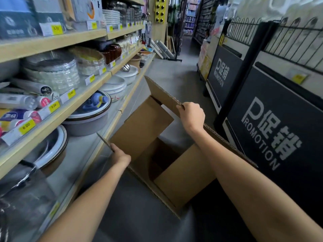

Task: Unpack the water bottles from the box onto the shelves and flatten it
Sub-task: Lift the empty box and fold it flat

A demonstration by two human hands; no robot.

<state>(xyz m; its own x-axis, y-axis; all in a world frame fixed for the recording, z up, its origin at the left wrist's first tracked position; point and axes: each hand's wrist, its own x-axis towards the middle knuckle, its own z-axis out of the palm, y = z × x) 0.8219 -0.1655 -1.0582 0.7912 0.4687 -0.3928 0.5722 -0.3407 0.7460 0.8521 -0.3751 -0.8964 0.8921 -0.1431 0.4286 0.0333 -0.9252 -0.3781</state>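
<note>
Near panel (269, 135), dark, right side: big white "P" with "ROMOTION" running down beside it, plus Chinese characters 促销. Far panel (221, 74): same print. Yellow tags along shelf (97, 83) edge: first tag (26, 126) "6.00"; second tag (54, 105) "5.00"; third tag (71, 93) "5.80" (tags further along and on upper shelves too blurred). Packaging print on goods unreadable.

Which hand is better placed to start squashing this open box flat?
Probably the right hand: it grips the top edge of the box on its tall side, free to push across. The left hand grips a low edge close by the shelf, better for steadying.
</note>
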